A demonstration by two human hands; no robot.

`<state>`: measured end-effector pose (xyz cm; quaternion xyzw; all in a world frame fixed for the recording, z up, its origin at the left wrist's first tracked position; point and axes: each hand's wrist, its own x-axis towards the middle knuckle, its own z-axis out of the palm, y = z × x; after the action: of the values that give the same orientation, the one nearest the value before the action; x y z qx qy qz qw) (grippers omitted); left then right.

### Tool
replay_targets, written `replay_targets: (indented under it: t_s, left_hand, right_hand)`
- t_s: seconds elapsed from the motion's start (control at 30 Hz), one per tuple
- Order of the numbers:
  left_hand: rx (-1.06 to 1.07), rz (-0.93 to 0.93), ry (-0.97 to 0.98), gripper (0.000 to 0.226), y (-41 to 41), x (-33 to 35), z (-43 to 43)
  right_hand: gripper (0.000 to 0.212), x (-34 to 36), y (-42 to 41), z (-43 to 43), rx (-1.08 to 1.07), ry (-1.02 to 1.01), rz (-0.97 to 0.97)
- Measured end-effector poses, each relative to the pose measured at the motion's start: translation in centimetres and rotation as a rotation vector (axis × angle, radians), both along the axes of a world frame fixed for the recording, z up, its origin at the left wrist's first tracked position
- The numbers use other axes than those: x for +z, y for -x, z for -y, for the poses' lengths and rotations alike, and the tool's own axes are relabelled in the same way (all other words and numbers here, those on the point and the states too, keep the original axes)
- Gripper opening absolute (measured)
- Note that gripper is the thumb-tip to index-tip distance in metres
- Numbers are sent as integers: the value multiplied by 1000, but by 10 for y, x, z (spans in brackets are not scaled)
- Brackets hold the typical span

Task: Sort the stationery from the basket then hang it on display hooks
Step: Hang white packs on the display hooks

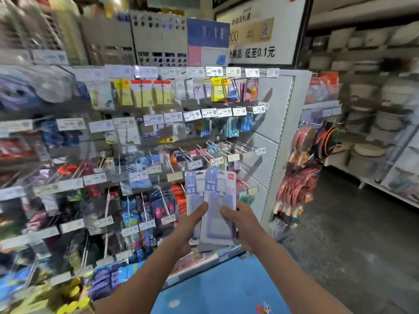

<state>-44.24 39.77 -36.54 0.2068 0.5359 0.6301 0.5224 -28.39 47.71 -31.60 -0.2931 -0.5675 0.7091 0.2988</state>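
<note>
Display rack (269,123) fills your left and centre: pale flat panels, thin metal wire hooks (235,145), white paper price tags (213,70), glossy packets in rows. Below the rack's near corner is a smooth blue surface (226,288); can't tell what it is. You hold two flat rectangular lilac packs (217,198), shiny plastic, fanned upright before the rack's lower right rows. Left hand (188,225) grips their lower left edge, thumb on front. Right hand (242,225) grips the lower right, thumb curled over.
</note>
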Motion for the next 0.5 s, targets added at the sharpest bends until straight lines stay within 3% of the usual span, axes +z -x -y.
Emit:
replay_targets:
  t_s: [0.27, 0.43, 0.5]
  left_hand:
    - [201, -9, 92, 99, 81, -45, -45]
    - [138, -6, 8, 70, 126, -22, -68]
    - [157, 44, -3, 74, 146, -21, -79]
  right_hand:
    - [20, -19, 73, -56, 154, 21, 51]
    - [27, -19, 129, -96, 190, 66, 38]
    - [32, -20, 147, -115, 204, 89, 29]
